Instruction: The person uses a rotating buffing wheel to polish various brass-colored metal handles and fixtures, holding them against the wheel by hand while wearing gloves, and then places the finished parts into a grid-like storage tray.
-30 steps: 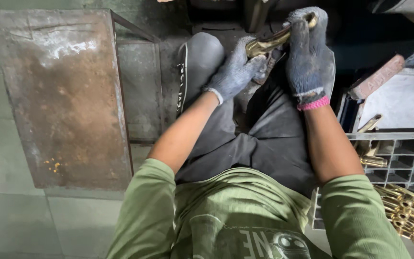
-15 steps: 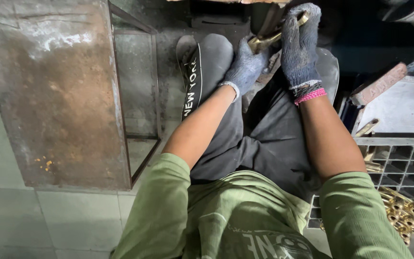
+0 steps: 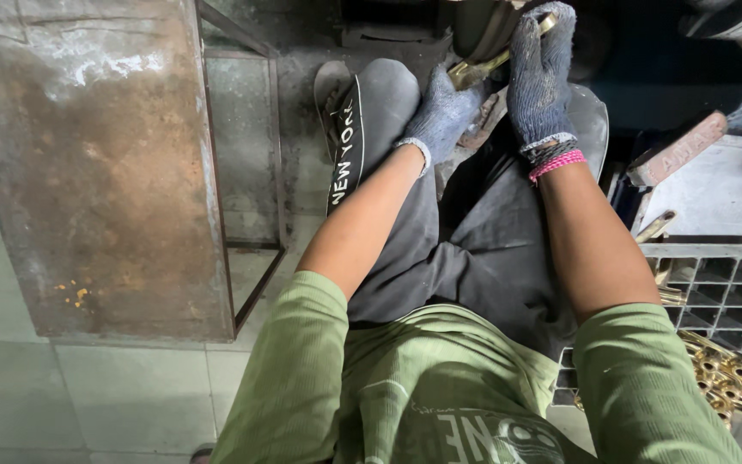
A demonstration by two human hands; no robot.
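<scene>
While both forearms reach forward over my dark-trousered knees, I see my left hand in its grey knitted glove (image 3: 444,116) curled shut around the near end of a long brass-coloured metal piece (image 3: 484,66). My right hand in its grey glove with pink cuff (image 3: 541,77) clamps over the far end of that piece. Right of the piece, well apart, a grey plastic grid crate (image 3: 723,283) borders a heap of small brass fittings (image 3: 736,382). Left of it stands a rusty sheet-metal table (image 3: 96,163).
</scene>
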